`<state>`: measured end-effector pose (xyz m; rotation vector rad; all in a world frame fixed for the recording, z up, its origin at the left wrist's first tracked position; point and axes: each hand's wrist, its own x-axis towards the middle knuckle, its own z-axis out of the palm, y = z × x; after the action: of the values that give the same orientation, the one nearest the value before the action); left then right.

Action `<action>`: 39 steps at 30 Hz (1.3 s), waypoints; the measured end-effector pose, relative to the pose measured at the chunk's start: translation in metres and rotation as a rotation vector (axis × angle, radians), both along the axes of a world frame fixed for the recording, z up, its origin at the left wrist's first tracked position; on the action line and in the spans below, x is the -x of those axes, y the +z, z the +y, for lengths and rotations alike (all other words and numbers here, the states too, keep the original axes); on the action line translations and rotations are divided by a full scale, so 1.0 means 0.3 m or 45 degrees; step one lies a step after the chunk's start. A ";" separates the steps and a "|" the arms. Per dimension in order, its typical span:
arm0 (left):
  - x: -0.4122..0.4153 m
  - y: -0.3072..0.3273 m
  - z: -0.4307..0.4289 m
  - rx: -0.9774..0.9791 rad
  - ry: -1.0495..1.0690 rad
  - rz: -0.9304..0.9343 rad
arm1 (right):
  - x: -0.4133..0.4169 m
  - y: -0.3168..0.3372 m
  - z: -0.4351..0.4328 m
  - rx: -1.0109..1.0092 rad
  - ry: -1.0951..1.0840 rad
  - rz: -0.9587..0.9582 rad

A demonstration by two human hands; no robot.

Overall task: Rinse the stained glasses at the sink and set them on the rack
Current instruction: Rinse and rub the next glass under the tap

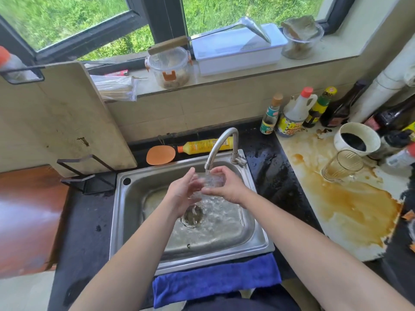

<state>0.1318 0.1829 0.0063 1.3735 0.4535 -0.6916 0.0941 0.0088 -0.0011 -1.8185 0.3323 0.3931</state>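
Observation:
A clear glass point(212, 180) lies sideways under the running tap point(221, 142), over the steel sink point(134, 187). My right hand point(226, 187) grips it from the right. My left hand point(183, 191) presses against its left end, fingers blurred with motion. Water streams down to the drain point(193, 215). A second glass point(342, 166), stained brown, stands upright on the white board point(314, 221) to the right, in a brown spill. A black wire rack point(89, 176) sits left of the sink.
A cutting board point(74, 117) leans in the rack. Sauce bottles point(296, 113) and a white cup point(357, 138) of dark liquid crowd the right counter. A yellow bottle point(202, 145) and orange pad point(160, 155) lie behind the sink. A blue towel point(215, 279) drapes the front edge.

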 end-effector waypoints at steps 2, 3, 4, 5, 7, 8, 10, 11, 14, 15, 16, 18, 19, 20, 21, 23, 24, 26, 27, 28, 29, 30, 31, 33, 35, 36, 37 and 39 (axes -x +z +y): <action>-0.008 -0.012 -0.017 -0.059 0.018 -0.056 | 0.013 -0.017 -0.014 -0.020 -0.010 -0.021; -0.008 -0.018 -0.023 -0.072 0.027 -0.079 | 0.016 -0.011 -0.016 -0.045 -0.017 0.004; -0.007 -0.023 -0.025 -0.075 0.036 -0.089 | 0.016 -0.004 -0.017 -0.075 -0.030 0.057; -0.004 -0.026 -0.026 -0.061 0.045 -0.089 | 0.017 0.003 -0.020 -0.134 -0.057 0.144; 0.005 -0.034 -0.024 -0.015 0.043 -0.079 | 0.017 0.022 -0.025 -0.298 -0.168 0.369; 0.012 -0.036 -0.021 0.012 0.020 -0.080 | 0.016 0.028 -0.029 -0.406 -0.233 0.486; 0.018 -0.038 -0.018 0.080 -0.062 -0.093 | 0.015 0.041 -0.035 -0.597 -0.317 0.608; 0.019 -0.040 -0.015 0.103 -0.107 -0.095 | 0.012 0.035 -0.036 -0.640 -0.334 0.614; 0.022 -0.039 -0.006 0.112 -0.205 -0.063 | 0.002 -0.020 -0.032 -0.496 -0.406 0.460; 0.021 -0.037 -0.007 0.108 -0.211 -0.045 | 0.002 -0.038 -0.032 -0.447 -0.424 0.407; 0.017 -0.036 -0.011 0.099 -0.202 -0.026 | 0.000 -0.052 -0.035 -0.416 -0.417 0.376; 0.005 -0.026 -0.026 0.082 -0.168 0.008 | 0.009 -0.063 -0.047 -0.402 -0.351 0.291; -0.003 -0.023 -0.034 0.069 -0.150 0.023 | 0.015 -0.059 -0.053 -0.397 -0.307 0.233; -0.012 -0.021 -0.039 0.047 -0.134 0.035 | 0.018 -0.059 -0.059 -0.367 -0.257 0.185; -0.019 -0.022 -0.044 0.020 -0.119 0.043 | 0.019 -0.062 -0.063 -0.325 -0.214 0.139; -0.024 -0.029 -0.052 -0.048 -0.071 0.030 | 0.019 -0.063 -0.062 -0.288 -0.154 0.078; -0.022 -0.032 -0.055 -0.075 -0.035 0.011 | 0.017 -0.053 -0.054 -0.302 -0.137 0.067; -0.015 -0.042 -0.057 -0.074 0.038 -0.039 | 0.005 -0.044 -0.039 -0.371 -0.127 0.082; -0.009 -0.043 -0.054 -0.047 0.075 -0.057 | -0.003 -0.039 -0.030 -0.409 -0.121 0.094; -0.003 -0.042 -0.047 -0.005 0.118 -0.067 | -0.014 -0.030 -0.024 -0.425 -0.102 0.116; 0.005 -0.040 -0.036 0.031 0.155 -0.073 | -0.025 -0.024 -0.016 -0.442 -0.078 0.130; 0.012 -0.037 -0.023 0.060 0.185 -0.078 | -0.038 -0.022 -0.008 -0.439 -0.047 0.152; 0.018 -0.036 -0.009 0.082 0.202 -0.085 | -0.049 -0.024 0.000 -0.436 -0.021 0.175; 0.030 -0.031 0.020 0.105 0.223 -0.116 | -0.065 -0.022 0.017 -0.467 0.013 0.235; 0.039 -0.018 0.040 0.085 0.247 -0.147 | -0.076 -0.022 0.033 -0.552 0.020 0.261; 0.043 -0.013 0.048 0.068 0.259 -0.162 | -0.081 -0.023 0.041 -0.591 0.014 0.268; 0.049 -0.007 0.053 0.058 0.271 -0.173 | -0.087 -0.026 0.050 -0.627 -0.004 0.272; 0.064 0.008 0.057 0.034 0.287 -0.186 | -0.094 -0.029 0.061 -0.681 -0.009 0.284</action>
<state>0.1125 0.2001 0.0087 1.3131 0.4721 -0.4088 0.1223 0.0273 -0.0099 -1.2528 0.3481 0.6178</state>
